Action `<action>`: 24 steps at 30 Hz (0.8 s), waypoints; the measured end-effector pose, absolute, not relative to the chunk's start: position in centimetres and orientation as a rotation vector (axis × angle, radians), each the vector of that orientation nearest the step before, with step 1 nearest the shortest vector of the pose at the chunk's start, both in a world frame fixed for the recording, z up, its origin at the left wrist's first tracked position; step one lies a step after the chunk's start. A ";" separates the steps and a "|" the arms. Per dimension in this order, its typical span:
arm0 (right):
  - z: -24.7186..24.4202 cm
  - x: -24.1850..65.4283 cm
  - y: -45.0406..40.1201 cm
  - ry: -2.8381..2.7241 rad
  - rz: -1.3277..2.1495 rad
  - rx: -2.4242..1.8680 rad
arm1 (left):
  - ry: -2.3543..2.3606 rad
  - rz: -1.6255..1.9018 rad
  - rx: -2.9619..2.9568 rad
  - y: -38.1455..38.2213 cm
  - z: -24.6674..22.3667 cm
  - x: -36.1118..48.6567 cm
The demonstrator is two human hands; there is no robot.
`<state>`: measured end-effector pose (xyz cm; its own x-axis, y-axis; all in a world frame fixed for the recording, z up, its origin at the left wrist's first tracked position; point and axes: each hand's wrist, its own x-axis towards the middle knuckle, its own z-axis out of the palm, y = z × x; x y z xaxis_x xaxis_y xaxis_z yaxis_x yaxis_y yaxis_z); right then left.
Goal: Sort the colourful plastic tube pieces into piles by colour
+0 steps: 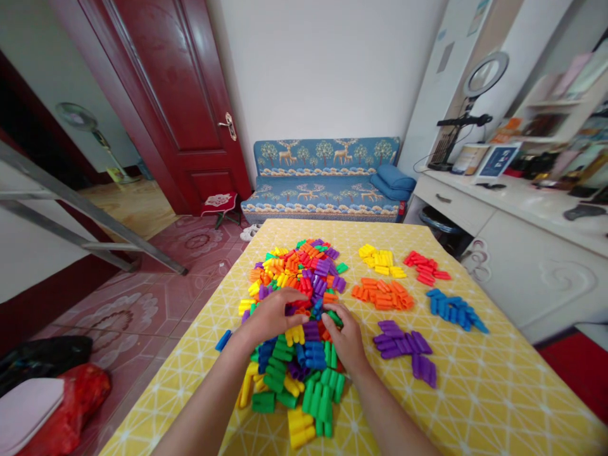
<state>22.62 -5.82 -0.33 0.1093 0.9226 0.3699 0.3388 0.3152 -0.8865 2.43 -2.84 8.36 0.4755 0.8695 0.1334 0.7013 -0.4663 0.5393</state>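
Observation:
A heap of mixed plastic building blocks, each like a row of joined tubes, covers the middle of the table in green, blue, yellow, orange, red and purple. My left hand reaches over the heap, thumb and fingers apart, close to red and yellow blocks. Facing it, my right hand is at the heap's right side, with a dark green block between its thumb and forefinger. Small blue blocks lie between both hands. Part of the heap is hidden beneath my hands.
Right of the heap lie single-colour groups: yellow blocks, red blocks, orange blocks, blue blocks and purple blocks. A patterned yellow cloth covers the table. A blue sofa stands beyond; a white dresser is at right.

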 end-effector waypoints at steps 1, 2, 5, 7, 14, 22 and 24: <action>-0.4 22.6 -5.8 -1.438 0.668 -1.225 | 1.310 0.525 2.346 -3.5 8.2 2.7; -0.5 22.6 -5.9 -1.423 0.691 -1.211 | 1.337 0.501 2.378 -4.1 8.1 2.9; -1.1 22.6 -5.7 -1.380 0.755 -1.175 | 1.453 0.488 2.445 -5.3 7.4 3.2; -1.5 22.6 -5.6 -1.347 0.771 -1.177 | 1.562 0.552 2.443 -5.6 6.7 3.2; -0.9 22.8 -5.7 -1.271 0.728 -1.227 | 1.778 0.858 2.359 -5.3 4.7 3.4; 0.6 23.2 -7.0 -1.451 0.329 -1.361 | 1.793 0.884 2.391 -5.6 4.6 3.8; 1.6 24.5 -7.4 -1.463 0.225 -1.352 | 1.788 0.881 2.396 -5.5 4.6 3.8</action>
